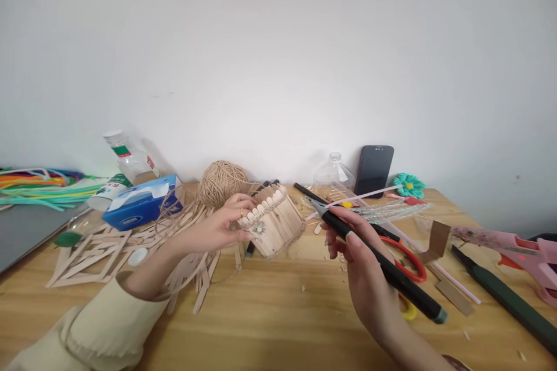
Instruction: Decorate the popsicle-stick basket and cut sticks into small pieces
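My left hand (232, 223) grips the left end of a small box-like piece made of wooden craft sticks (278, 226), tilted above the table. Twine runs along its edges, and a small flower-like drawing shows on its side near my fingers. In my right hand (354, 243) is a black marker (391, 272), pinched between thumb and fingers. Its grey tip end points up and left toward the stick piece, apart from it; the greenish end points down and right.
Behind my left hand are a twine ball (223, 181) and a blue tissue box (143, 208). Loose sticks (82, 261) lie left. A phone (374, 169) leans on the wall. Red-handled scissors (407, 264), a dark green tool (500, 295) and a pink glue gun (517, 252) lie right.
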Motion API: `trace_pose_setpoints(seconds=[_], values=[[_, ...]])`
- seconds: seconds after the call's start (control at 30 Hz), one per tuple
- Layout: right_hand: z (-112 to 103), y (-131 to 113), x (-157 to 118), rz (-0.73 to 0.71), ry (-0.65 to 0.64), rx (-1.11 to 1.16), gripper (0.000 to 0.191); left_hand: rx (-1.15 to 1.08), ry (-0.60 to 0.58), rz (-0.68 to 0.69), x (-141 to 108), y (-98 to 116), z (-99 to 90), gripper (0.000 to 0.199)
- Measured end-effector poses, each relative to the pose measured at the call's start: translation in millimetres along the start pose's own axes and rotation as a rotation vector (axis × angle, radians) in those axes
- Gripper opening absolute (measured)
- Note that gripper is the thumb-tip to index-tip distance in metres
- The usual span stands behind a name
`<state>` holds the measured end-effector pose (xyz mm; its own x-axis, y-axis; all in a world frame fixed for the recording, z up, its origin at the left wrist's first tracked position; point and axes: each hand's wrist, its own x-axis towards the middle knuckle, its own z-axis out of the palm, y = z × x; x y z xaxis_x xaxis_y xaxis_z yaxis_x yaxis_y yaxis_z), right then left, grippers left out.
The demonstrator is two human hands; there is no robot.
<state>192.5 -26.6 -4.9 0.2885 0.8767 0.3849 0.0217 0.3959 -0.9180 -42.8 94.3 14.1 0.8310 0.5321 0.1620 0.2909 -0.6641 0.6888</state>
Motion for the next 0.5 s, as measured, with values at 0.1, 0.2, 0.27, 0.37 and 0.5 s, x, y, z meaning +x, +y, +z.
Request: trace_pose_setpoints(seconds=[0.1, 0.2, 0.27, 0.37, 0.5], values=[[1.2, 0.3, 0.2, 0.032, 0.053, -0.035, 0.024, -0.022, 0.019, -0.021, 2.5, 0.3, 1.5, 0.023], [4.5, -3.5, 1.0, 0.034, 0.108, -0.097, 0.018, -0.075, 0.014, -0.050, 4.5, 0.9, 2.1, 0.026], [6.4, -7.5, 2.3, 0.020, 0.132, -0.115, 0.014, -0.086, 0.025, -0.058, 5.5, 0.5, 2.5, 0.028], [5.9, -12.0, 5.4, -0.030, 0.141, -0.126, 0.016, -0.007, 0.043, -0.022, 7.5, 0.7, 4.3, 0.026], [0.2, -9.7, 10.8, -0.057, 0.006, -0.075, 0.046, 0.191, 0.045, 0.035, 13.4, 7.4, 10.5, 0.019]])
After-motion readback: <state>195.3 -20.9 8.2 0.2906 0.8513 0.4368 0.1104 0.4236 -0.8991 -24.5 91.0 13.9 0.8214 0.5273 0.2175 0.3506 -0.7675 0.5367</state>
